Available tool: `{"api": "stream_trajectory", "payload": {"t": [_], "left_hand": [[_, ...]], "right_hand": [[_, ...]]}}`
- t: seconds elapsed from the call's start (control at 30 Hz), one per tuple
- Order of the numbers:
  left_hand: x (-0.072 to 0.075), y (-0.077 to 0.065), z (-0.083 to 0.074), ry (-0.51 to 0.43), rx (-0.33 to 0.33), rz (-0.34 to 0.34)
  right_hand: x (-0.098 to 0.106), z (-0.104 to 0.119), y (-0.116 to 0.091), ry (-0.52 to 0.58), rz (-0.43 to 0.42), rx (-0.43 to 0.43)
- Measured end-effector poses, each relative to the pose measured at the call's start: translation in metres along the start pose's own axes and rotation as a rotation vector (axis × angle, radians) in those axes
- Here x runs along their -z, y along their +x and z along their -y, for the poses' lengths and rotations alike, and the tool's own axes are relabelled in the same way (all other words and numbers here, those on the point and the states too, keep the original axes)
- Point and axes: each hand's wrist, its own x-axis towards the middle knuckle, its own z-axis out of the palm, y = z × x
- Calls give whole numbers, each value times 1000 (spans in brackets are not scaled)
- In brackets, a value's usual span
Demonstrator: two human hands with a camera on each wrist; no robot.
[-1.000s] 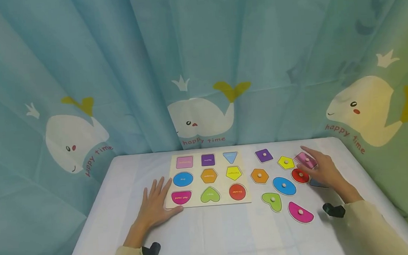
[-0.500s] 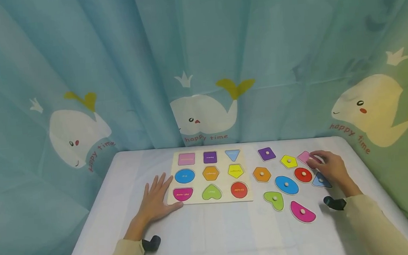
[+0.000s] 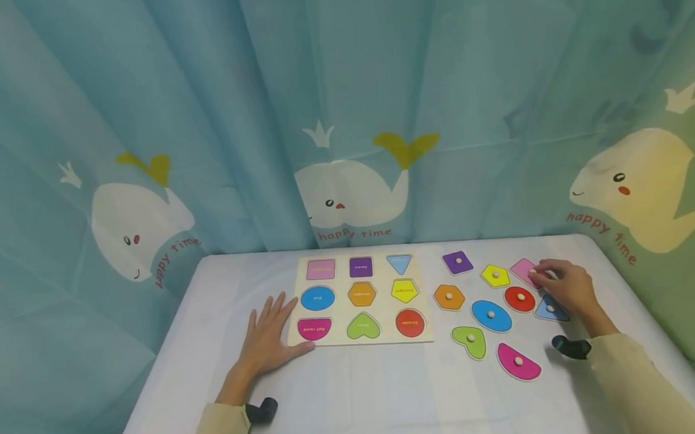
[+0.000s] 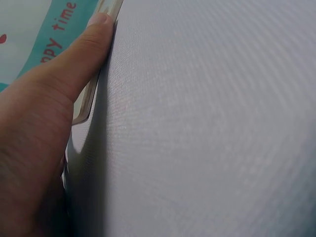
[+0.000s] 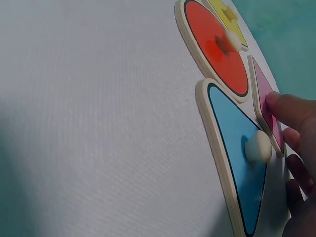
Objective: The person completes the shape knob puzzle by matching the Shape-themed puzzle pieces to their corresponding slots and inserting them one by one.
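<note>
My left hand (image 3: pixel 265 340) lies with fingers spread at the left side of a cream shape puzzle board (image 3: pixel 384 308), its thumb (image 4: pixel 84 54) on the near edge in the left wrist view. At the table's far right, my right hand (image 3: pixel 572 289) pinches the pink rectangle puzzle piece (image 3: pixel 523 270) by its knob. That knob is hidden behind the fingers in the right wrist view, where the pink piece (image 5: pixel 265 94) lies flat on the table. Closest to the hand are the blue triangle piece (image 5: pixel 237 143) and the red circle piece (image 5: pixel 212 42).
Around them lie a yellow pentagon (image 3: pixel 495 275), purple square (image 3: pixel 457 262), orange hexagon (image 3: pixel 444 303), blue oval (image 3: pixel 484 320), green heart (image 3: pixel 476 348) and magenta half-round (image 3: pixel 513 369), all knobbed. A whale-print curtain (image 3: pixel 472 188) hangs behind the white table (image 3: pixel 385 402).
My right hand has come down from above the pink rectangle, and its thumb and index finger have closed on the knob. The left hand stays at the board. The head view has shifted slightly.
</note>
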Motion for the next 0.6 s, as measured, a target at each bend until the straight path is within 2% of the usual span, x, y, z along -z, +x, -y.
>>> {"api": "stream_trajectory", "payload": {"t": [0.3,0.6], "left_hand": [[0,2,-1,-4,5,11],[1,-1,-2,-13,11,12]], "right_hand": [[-1,3,-3,17,-28,-37],[-1,8,-1,1,-39,-39]]}}
